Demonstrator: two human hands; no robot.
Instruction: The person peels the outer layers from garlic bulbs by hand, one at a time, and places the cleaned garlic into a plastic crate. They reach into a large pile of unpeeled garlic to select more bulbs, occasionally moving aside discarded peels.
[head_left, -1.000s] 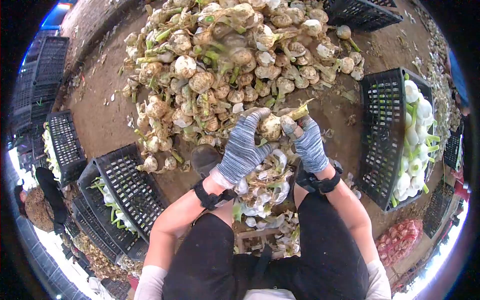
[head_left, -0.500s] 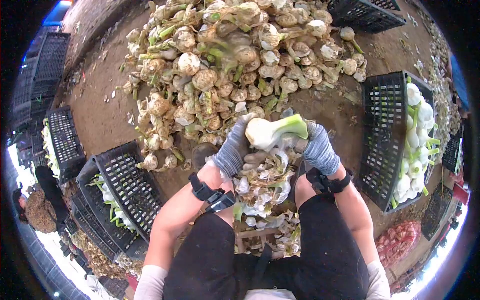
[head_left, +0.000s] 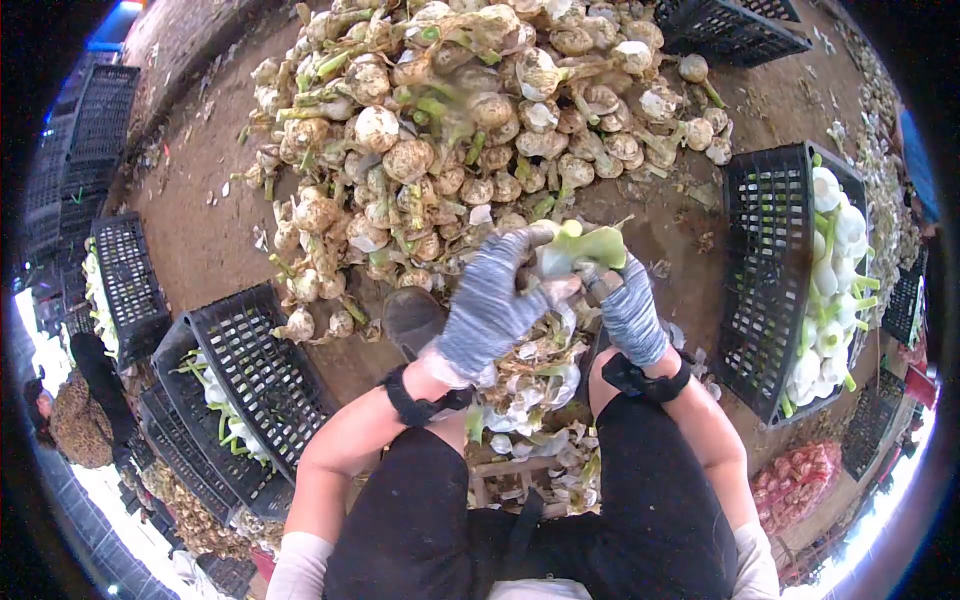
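Both my hands wear grey striped knit gloves. My left hand (head_left: 490,305) is wrapped around a fresh garlic bulb (head_left: 558,260), its back toward me and hiding most of the bulb. The cut green stem end points up and away. A broad, pale green outer leaf (head_left: 606,246) spreads from the stem to the right. At that leaf, the fingers of my right hand (head_left: 630,312) are curled in a pinch. Below the hands, loose garlic skins (head_left: 530,375) lie heaped between my knees.
A large pile of unpeeled garlic (head_left: 410,160) covers the ground ahead. To the right stands a black crate (head_left: 765,280) of white garlic with green stems. More black crates (head_left: 265,365) stand at left, a red mesh sack (head_left: 797,487) at lower right. A person (head_left: 85,415) is at far left.
The garlic has turned so its stem end points up and away instead of right. My left hand has rolled over the bulb, and an outer leaf now spreads out toward my right hand.
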